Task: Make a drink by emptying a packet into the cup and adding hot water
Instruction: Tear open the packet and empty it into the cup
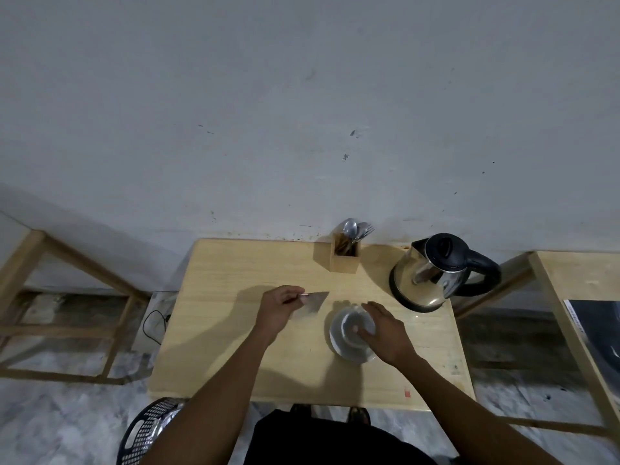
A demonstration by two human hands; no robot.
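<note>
A silver packet (313,301), its print unreadable, is pinched by the left hand (280,308) while the cup (352,333) is gripped by the right hand (385,332) on the desk (235,330).

Matt pale wood table (235,347); glossy steel kettle (426,280), black plastic lid; clear glass cup (349,333).

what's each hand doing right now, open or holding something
Left hand: fingers closed on the packet.
Right hand: fingers wrapped around the cup on its saucer.
</note>
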